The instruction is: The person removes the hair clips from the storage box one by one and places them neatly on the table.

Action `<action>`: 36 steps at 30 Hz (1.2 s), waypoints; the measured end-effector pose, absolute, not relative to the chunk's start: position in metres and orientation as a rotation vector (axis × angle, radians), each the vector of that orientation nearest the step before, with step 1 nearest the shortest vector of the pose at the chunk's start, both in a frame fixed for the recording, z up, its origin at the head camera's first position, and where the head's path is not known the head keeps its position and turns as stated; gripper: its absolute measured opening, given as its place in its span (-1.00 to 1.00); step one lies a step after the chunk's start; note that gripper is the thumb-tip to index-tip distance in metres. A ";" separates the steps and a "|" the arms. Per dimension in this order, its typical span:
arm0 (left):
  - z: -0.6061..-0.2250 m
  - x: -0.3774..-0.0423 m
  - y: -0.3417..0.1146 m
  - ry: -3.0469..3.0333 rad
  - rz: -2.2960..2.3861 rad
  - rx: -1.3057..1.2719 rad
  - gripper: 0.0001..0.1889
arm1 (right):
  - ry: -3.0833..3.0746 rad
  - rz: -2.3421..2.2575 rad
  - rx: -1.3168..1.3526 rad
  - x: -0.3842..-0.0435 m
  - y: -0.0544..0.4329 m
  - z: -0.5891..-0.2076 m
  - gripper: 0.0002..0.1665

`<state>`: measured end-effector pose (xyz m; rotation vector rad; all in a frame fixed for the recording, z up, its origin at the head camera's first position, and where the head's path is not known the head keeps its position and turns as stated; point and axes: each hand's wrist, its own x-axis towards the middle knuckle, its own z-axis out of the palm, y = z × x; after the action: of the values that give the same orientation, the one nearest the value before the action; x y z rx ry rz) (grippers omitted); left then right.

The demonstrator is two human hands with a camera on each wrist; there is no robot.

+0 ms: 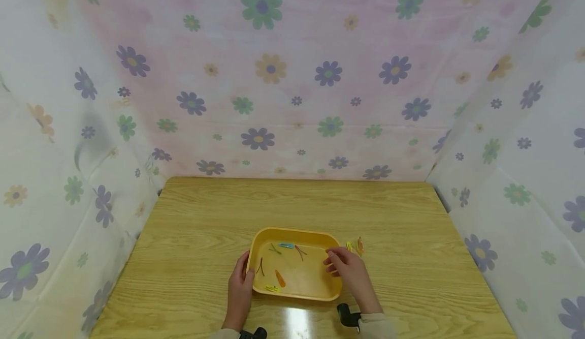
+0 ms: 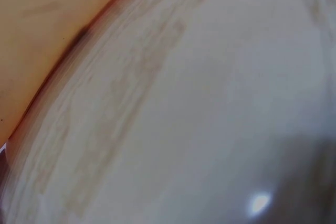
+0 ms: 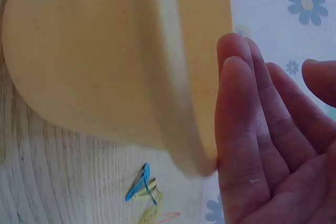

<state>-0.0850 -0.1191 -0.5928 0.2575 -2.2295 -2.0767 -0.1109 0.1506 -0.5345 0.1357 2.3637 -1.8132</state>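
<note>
While the left hand (image 1: pixel 238 287) grips the yellow tray (image 1: pixel 315 278) at its left end, thumb at the rim, the right hand (image 1: pixel 351 272) is up at the opposite end, fingers nearly straight, thumb apart, nothing pinched! Whether it touches the wall, I can't tell. And the tray, sitting on the wooden table (image 1: pixel 196 217) near the person, looks like light, stiff, smooth plastic: easy to lift, perhaps slippery under dry fingertips, so the rounded rim is the place, 1 hand per short end, kept level. Inside, a blue clip (image 1: pixel 286 245), an orange clip (image 1: pixel 280 278), a yellow clip (image 1: pixel 272 288) and 3 thin V-shaped clips (image 1: pixel 299 253) lie loose, likely to slide at any tilt! Just outside the right end, small clips (image 1: pixel 349 246) lie on the table, best pinched across their sides.
</note>
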 end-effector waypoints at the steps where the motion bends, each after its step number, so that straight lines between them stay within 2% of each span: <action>1: -0.593 -0.085 -0.119 -2.228 -2.079 0.255 -0.56 | 2.361 -1.811 0.117 -0.111 0.149 -0.536 -0.59; 12: -0.590 -0.087 -0.119 -2.221 -2.070 0.222 -0.56 | 2.412 -1.714 -0.042 -0.111 0.132 -0.543 -0.56; 27: -0.594 -0.085 -0.120 -2.229 -2.069 0.244 -0.56 | 2.441 -1.624 -0.241 -0.099 0.108 -0.553 -0.67; 36: -0.597 -0.085 -0.121 -2.246 -2.051 0.258 -0.56 | 2.436 -1.509 -0.329 -0.096 0.089 -0.558 -0.65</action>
<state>-0.0853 -0.1209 -0.5974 0.2577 -2.2456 -2.0509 -0.0959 0.0892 -0.5583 -0.3286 2.4355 -1.5090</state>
